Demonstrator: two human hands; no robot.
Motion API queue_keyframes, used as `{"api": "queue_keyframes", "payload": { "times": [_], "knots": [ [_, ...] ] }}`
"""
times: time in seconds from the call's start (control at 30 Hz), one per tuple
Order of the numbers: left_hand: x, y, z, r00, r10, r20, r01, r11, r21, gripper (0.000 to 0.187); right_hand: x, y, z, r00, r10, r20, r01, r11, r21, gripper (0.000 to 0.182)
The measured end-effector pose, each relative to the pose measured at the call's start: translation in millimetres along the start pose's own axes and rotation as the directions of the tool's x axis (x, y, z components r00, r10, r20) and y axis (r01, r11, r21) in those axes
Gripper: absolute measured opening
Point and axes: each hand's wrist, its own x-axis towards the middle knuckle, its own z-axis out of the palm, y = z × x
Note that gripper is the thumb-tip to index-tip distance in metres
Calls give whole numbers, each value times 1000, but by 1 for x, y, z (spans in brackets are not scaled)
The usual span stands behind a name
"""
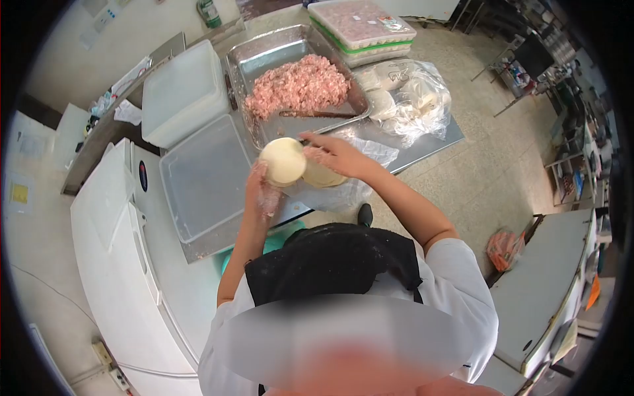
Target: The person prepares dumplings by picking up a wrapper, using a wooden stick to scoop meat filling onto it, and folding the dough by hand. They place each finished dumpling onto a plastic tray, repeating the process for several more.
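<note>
A pale round dough wrapper [282,162] rests on the fingers of my left hand [261,189], which is closed under its left side. Bits of meat filling or flour cling to this palm and wrist. My right hand [335,156] is beside the wrapper's right edge, fingers stretched out above a stack of dough wrappers [323,175]. The stack lies on a clear plastic sheet [350,197] at the table's near edge. Just beyond both hands, a metal tray [269,58] holds a mound of minced meat [298,84] and a brown flat stick [317,114].
Left of the tray are a lidded plastic box [183,92] and a flat translucent lid [206,177]. Stacked containers [362,25] and a plastic bag of wrappers [416,99] stand to the right. A white chest freezer [112,244] lines the left side; a red bag [506,249] lies right.
</note>
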Motion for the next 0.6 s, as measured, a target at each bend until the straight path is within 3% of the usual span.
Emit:
{"api": "queue_keyframes", "payload": {
  "times": [0.03,0.1,0.13,0.17,0.2,0.23,0.27,0.33,0.37,0.4,0.43,0.47,0.5,0.57,0.6],
  "knots": [
    [6,0,11,1000,-2,22,1,1000,10,44,5,-11,4,991,51,124,-90,939,332,33],
    [17,-2,36,993,-66,98,69,997,-32,55,30,-10,-6,982,92,165,-141,936,321,32],
    [18,4,59,990,-62,128,56,997,44,68,38,-10,-9,963,139,229,-207,929,307,30],
    [19,7,58,987,-70,144,63,997,55,68,40,-8,-2,968,140,209,-201,929,311,30],
    [20,10,55,970,-153,189,167,984,-60,75,43,-2,10,997,53,58,-56,997,49,30],
    [23,13,50,943,-230,243,274,947,-168,83,43,-1,17,995,-70,-65,52,969,-240,31],
    [25,14,38,954,-246,171,257,966,-42,99,21,-20,27,861,-503,-81,377,736,-562,31],
    [22,20,40,939,-267,218,298,947,-120,101,0,-64,53,856,-464,227,484,568,-665,36],
    [19,22,40,928,-280,247,333,919,-210,103,3,-62,52,857,-466,220,480,565,-671,36],
    [18,21,38,897,-265,354,362,899,-247,106,7,-55,49,877,-443,184,468,704,-534,36],
    [17,24,36,894,-268,359,366,899,-241,106,12,-45,47,899,-411,152,438,818,-374,36],
    [17,27,36,883,-255,394,364,902,-233,107,33,-17,41,835,-529,-151,503,845,-180,22],
    [15,29,35,873,-239,426,360,904,-229,108,44,-2,15,964,-264,23,251,879,-406,23],
    [10,31,35,876,-245,416,358,908,-218,109,43,-25,-14,987,-77,143,153,739,-656,37],
    [12,33,36,881,-247,403,351,913,-208,110,40,-33,-3,987,-84,138,155,729,-666,37]
  ]
}}
